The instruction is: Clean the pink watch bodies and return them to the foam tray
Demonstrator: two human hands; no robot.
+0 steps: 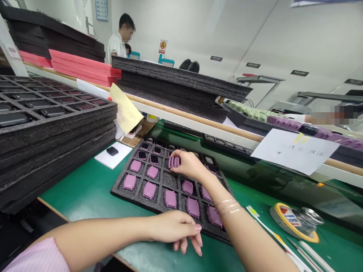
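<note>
My right hand (187, 163) reaches over a black foam tray (169, 180) and grips several purple watch cases (174, 162) side by side between thumb and fingers. Single purple watch cases (170, 198) lie in the near compartments. Farther back, some cells hold purple pieces with dark screens (154, 159). My forearm covers part of the tray's right side. In front of the tray's near edge, my left hand (178, 229) hangs with loosely bent fingers apart and holds nothing.
Stacked black foam trays (56, 151) with dark watches rise at the left. A black watch piece (112, 150) lies on a white pad (109, 161). Yellow tape (279, 211), a glass bottle (310, 219) and tweezers (304, 253) are at right. A shelf rail (176, 113) crosses behind.
</note>
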